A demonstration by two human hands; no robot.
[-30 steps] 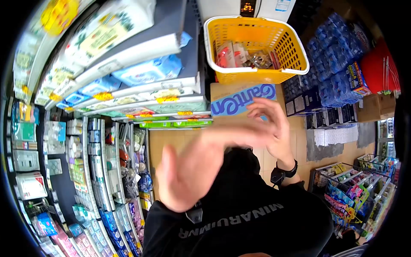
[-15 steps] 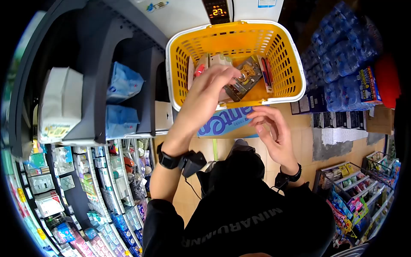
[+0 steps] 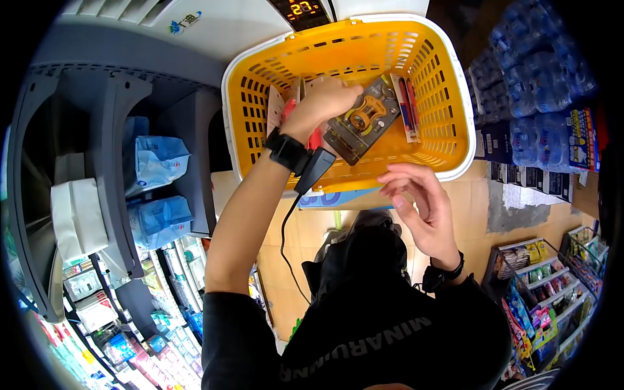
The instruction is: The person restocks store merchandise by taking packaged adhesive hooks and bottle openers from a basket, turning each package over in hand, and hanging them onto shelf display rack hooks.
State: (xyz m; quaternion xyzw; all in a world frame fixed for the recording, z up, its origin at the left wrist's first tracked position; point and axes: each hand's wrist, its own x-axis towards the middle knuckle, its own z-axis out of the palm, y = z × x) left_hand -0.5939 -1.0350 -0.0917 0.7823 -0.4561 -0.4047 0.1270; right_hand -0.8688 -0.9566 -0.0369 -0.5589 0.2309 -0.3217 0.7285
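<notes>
My left hand [image 3: 325, 103] is down inside the yellow basket [image 3: 364, 34], its fingers curled and mostly hidden under the back of the hand. What they hold, if anything, does not show. Right beside it lies a dark blister pack [image 3: 367, 120] with a gold-coloured item under clear plastic. A slim pack [image 3: 407, 107] with red and dark stick-shaped pieces leans at the basket's right side. Something red [image 3: 315, 138] and pale packages lie partly covered by my left hand and wrist. My right hand [image 3: 426, 211] hovers near the basket's front rim, fingers loosely bent and apart, holding nothing.
Grey shelving [image 3: 117, 156] with blue packages [image 3: 161, 159] and a white bag [image 3: 78, 218] stands on the left. Shrink-wrapped bottles [image 3: 543, 78] are stacked at right. A white appliance with a lit display [image 3: 300, 9] is behind the basket. A wire rack [image 3: 543, 279] stands lower right.
My left hand has moved left and away from the gold-item pack, which now shows more fully. The view has shifted, with the basket appearing larger. My right hand stays near the rim.
</notes>
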